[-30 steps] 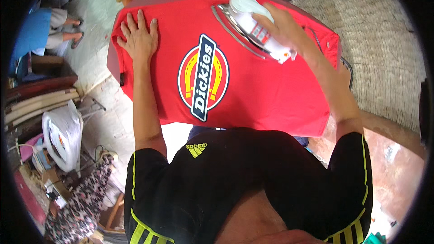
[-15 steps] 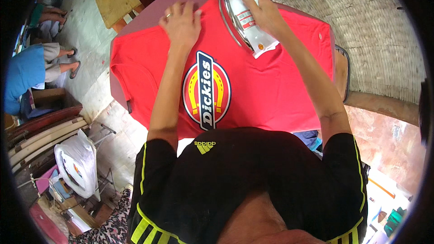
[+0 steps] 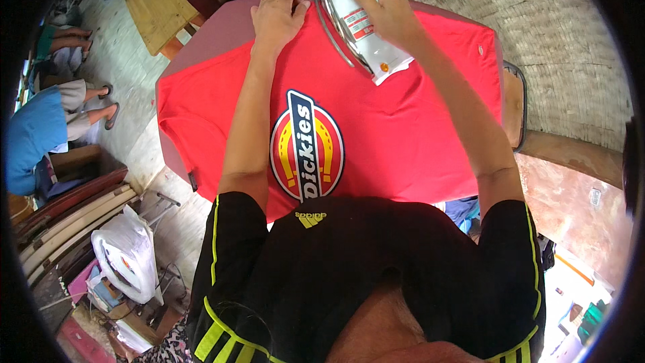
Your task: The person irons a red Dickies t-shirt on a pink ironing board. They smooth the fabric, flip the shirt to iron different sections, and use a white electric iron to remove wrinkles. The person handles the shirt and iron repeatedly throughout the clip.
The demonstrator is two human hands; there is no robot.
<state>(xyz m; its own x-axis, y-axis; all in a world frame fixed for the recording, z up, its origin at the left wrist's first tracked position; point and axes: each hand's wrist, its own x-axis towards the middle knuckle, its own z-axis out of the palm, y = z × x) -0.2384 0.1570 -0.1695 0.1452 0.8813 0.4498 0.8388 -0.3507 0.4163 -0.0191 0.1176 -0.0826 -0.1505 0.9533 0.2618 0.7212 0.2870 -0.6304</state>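
Note:
A red T-shirt (image 3: 403, 134) with a large round printed emblem lies spread over a padded mauve ironing surface (image 3: 218, 23). My right hand (image 3: 391, 15) is wrapped around the handle of a white iron (image 3: 359, 27) with a metal soleplate. The iron rests near the shirt's far edge, with its soleplate edge facing left. Just left of it, my left hand (image 3: 277, 17) has its fingers curled, with thumb and forefinger pinching the shirt's far edge. The fingertips are partly hidden.
A wooden bench (image 3: 154, 10) stands at the far left, and a person in a blue top (image 3: 37, 128) bends nearby. A plastic-wrapped white bundle (image 3: 127, 252) sits at lower left. A woven mat wall (image 3: 537, 40) rises at right.
My left hand has gone from lying spread on the shirt to curled fingers at its far edge. The iron has shifted slightly left and away with my right hand.

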